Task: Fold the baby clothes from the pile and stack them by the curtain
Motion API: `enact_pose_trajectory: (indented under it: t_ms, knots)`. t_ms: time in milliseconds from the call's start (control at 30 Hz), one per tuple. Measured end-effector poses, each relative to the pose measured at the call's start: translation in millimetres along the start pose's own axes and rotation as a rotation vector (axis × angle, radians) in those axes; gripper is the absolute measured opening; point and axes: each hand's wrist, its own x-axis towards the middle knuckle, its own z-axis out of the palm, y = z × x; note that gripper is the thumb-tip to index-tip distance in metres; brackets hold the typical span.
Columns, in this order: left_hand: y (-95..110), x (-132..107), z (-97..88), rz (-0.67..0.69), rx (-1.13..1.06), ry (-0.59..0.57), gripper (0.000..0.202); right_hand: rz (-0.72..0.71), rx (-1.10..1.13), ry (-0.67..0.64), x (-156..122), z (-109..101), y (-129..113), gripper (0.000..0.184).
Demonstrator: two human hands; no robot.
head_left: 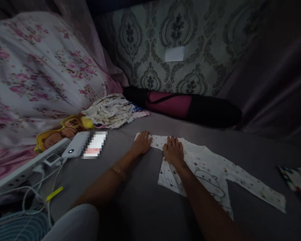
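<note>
A small white long-sleeved shirt [198, 154] lies spread on the grey sheet, printed with small motifs and a cartoon animal outline on its front. My left hand [141, 143] rests flat on the cuff end of the sleeve at the left, fingers stretched out. Near that sleeve's shoulder, my right hand [173, 150] presses flat on the cloth, its fingers extended. The other sleeve reaches out to the right, untouched. My right forearm covers part of the shirt's front and lower hem.
A heap of crumpled clothes [112, 110] lies beyond my left hand. Along the wall stretches a black and maroon long bag [170, 103]. At left are a power strip [32, 164] with cables, a white phone-like device [76, 145] and a yellow cartoon cushion [55, 135]. Folded cloth [296, 180] sits far right.
</note>
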Motion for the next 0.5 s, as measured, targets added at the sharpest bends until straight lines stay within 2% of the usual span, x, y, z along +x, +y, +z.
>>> enact_pose_trajectory:
  t_ms: [267,500]
  knots:
    - [-19.5,-1.9,-12.2,-0.002,-0.014,-0.11,0.067,-0.013,0.006,0.016,-0.5,-0.4,-1.0,0.055]
    - [-21.2,-2.6,-7.7,-0.019,0.056,-0.125,0.063,0.016,0.054,-0.007,-3.0,-1.9,-4.0,0.056]
